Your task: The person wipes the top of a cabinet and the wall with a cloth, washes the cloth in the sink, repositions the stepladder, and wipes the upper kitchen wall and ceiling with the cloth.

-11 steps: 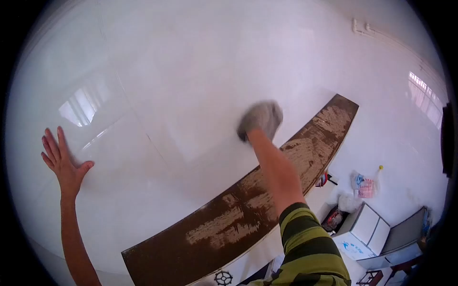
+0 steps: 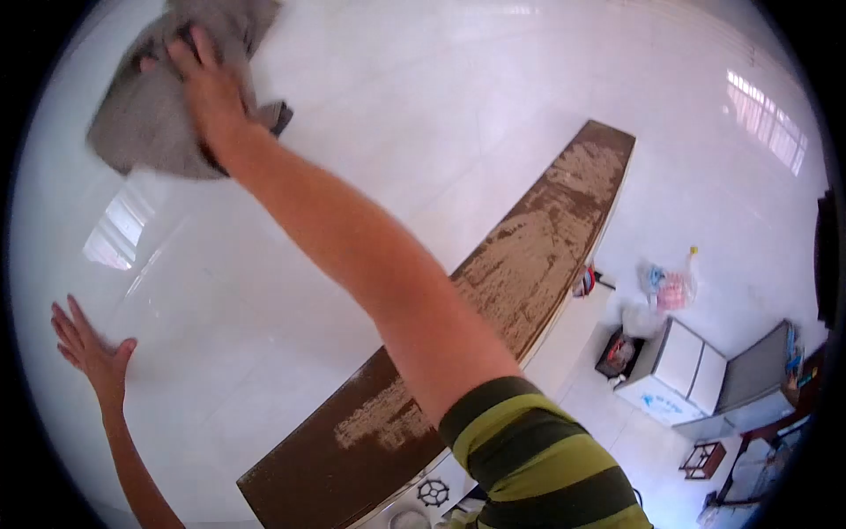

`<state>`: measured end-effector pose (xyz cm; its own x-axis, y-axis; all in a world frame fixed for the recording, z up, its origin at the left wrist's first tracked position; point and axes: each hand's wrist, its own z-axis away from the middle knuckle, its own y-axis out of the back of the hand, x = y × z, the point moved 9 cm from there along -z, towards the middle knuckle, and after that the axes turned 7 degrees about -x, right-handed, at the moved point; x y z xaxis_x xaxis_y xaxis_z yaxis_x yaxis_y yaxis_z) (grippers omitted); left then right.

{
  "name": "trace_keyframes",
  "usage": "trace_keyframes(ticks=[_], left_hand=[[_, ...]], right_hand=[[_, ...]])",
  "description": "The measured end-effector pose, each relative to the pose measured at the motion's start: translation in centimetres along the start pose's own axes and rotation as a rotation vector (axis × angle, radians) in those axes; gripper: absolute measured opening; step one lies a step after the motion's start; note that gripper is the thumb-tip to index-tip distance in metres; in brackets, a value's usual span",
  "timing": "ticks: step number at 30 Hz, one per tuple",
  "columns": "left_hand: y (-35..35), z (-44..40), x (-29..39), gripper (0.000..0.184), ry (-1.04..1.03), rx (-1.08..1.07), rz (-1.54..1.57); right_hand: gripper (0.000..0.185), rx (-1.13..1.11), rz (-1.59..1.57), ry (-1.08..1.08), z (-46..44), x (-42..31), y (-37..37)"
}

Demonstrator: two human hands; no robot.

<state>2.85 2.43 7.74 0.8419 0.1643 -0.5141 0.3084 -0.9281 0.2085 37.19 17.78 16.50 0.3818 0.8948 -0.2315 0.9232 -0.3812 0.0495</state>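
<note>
A grey-brown cloth [image 2: 141, 123] lies spread against the glossy white tiled wall [image 2: 352, 115], at the upper left. On top of it is my right hand [image 2: 216, 97], pressing it with the fingers partly sunk in its folds; the arm in a striped green sleeve reaches across the view. Lower down on the left, my left hand [image 2: 95, 357] rests flat on the same wall, fingers and thumb spread, holding nothing. Below my right arm runs a long brown ledge [image 2: 308, 472] with pale, dusty or worn patches.
To the right, a clear bag [image 2: 674, 289] hangs on the wall. Below it are a white chest with a lid [image 2: 679, 370], a dark box [image 2: 619, 353] and a small wooden stool [image 2: 702, 460]. A black wheel-shaped emblem [image 2: 433, 492] is under the ledge.
My right hand has swept the cloth from the middle of the wall to the upper left, and the cloth has spread out. My left hand stays spread on the wall; the view has shifted.
</note>
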Motion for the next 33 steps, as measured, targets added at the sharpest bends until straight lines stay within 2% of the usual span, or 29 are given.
trace_keyframes(ticks=[1, 3, 4, 5, 6, 7, 9, 11, 13, 15, 16, 18, 20, 23, 26, 27, 29, 32, 33], left_hand=[[0.0, 0.0, 0.1, 0.122, -0.024, 0.004, 0.020], [-0.9, 0.2, -0.3, 0.121, -0.036, -0.012, 0.017], [-1.0, 0.4, -0.7, 0.120, -0.025, -0.025, 0.006], [-0.8, 0.3, -0.4, 0.119, -0.039, -0.028, 0.024], [-0.8, 0.3, -0.4, 0.119, -0.045, -0.040, 0.018], [-0.6, 0.4, -0.4, 0.119, -0.063, -0.040, 0.023], [-0.4, 0.2, -0.2, 0.118, -0.069, -0.028, 0.005], [-0.3, 0.0, 0.3, 0.118, -0.085, -0.033, 0.011], [-0.5, 0.2, 0.2, 0.120, -0.065, -0.056, 0.000], [-1.3, 0.1, -0.2, 0.121, -0.049, -0.088, 0.002], [-1.2, 0.2, -0.1, 0.121, -0.060, -0.077, 0.005], [-1.2, 0.0, -0.2, 0.121, -0.067, -0.069, 0.003], [-1.1, 0.1, 0.0, 0.121, -0.072, -0.040, 0.012], [-1.5, 0.5, 0.0, 0.124, -0.056, -0.047, 0.040], [-1.7, 1.1, -1.0, 0.128, 0.035, -0.128, 0.028], [-1.2, 0.9, -0.9, 0.130, 0.076, -0.167, 0.064], [-0.6, 0.7, -0.6, 0.131, 0.144, -0.195, 0.104], [-0.1, 0.3, -0.9, 0.135, 0.195, -0.248, 0.147], [-0.2, 0.3, -1.1, 0.136, 0.222, -0.296, 0.178]], right_hand=[[0.058, -0.194, 0.201, -0.016, 3.3, -1.1, 0.6], [0.063, -0.190, 0.144, -0.241, 8.9, 6.2, 0.4], [0.060, -0.284, -0.130, -0.449, 12.6, 8.9, 2.8], [0.061, -0.273, -0.360, -0.561, 16.7, 11.5, 5.0], [0.060, -0.165, -0.346, -0.773, 21.9, 18.5, 6.1], [0.059, -0.038, 0.269, -0.489, 27.5, 24.4, 8.3], [0.058, 0.538, -0.186, -0.768, 36.4, 31.0, 15.6], [0.060, 0.947, -0.761, -0.827, 44.7, 38.8, 19.2], [0.064, 1.087, -1.187, -0.814, 51.0, 44.6, 19.8], [0.070, 1.086, -1.467, -0.797, 57.0, 48.5, 18.1], [0.070, 1.081, -1.465, -0.824, 58.0, 47.0, 16.6], [0.061, 1.259, -1.212, -0.960, 60.2, 40.3, 12.9], [0.088, 1.357, -1.399, -1.058, 57.5, 30.4, 5.5], [0.076, 1.130, -1.445, -1.166, 58.5, 20.0, -7.1], [0.065, 0.677, -1.372, -1.064, 54.3, 15.7, -15.0], [0.062, 0.541, -1.289, -1.012, 51.6, 16.0, -14.8], [0.064, 0.196, -0.727, -1.219, 42.2, 14.5, -9.3], [0.071, 0.406, -0.844, -0.884, 22.3, 11.3, 0.5], [0.071, 0.475, -0.922, -0.726, 16.4, 7.8, 3.6]])
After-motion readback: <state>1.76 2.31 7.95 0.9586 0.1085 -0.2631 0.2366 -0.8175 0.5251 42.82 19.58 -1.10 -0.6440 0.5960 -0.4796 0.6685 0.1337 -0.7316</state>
